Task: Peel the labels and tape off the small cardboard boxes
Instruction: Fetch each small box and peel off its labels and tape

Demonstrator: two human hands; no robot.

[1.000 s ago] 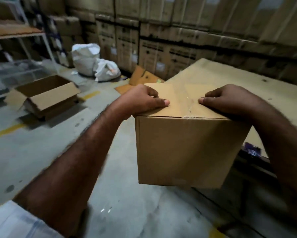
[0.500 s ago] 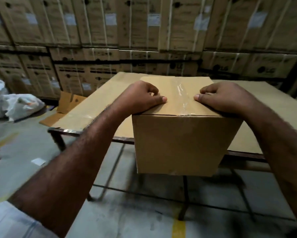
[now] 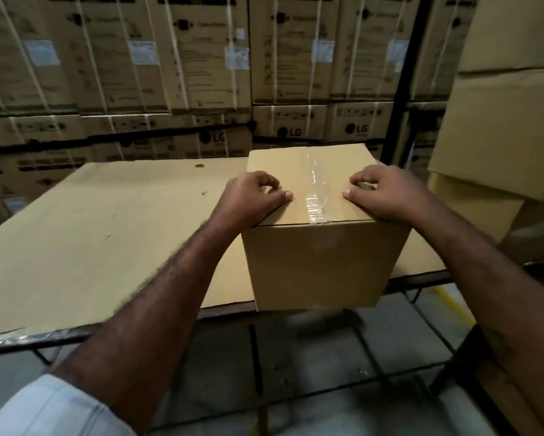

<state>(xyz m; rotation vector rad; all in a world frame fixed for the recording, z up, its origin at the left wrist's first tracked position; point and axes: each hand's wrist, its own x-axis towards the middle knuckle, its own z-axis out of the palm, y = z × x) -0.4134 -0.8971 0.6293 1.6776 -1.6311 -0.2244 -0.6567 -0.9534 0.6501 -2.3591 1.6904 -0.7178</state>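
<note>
At the near edge of the desk [image 3: 113,221]: a small cardboard box [image 3: 321,262], partly past the rim. Clear tape [image 3: 316,190] down the middle of its lid, wrinkled, still stuck. Probably light, stiff walls, thin slippery tape. Best pick-up spot likely the loose crinkled end by the front edge. Left hand [image 3: 252,199] and right hand [image 3: 387,193] flat on the lid, either side of the tape, gripping nothing. Lots of bare desk to the left; tall stacked cartons [image 3: 500,127] close on the right.
</note>
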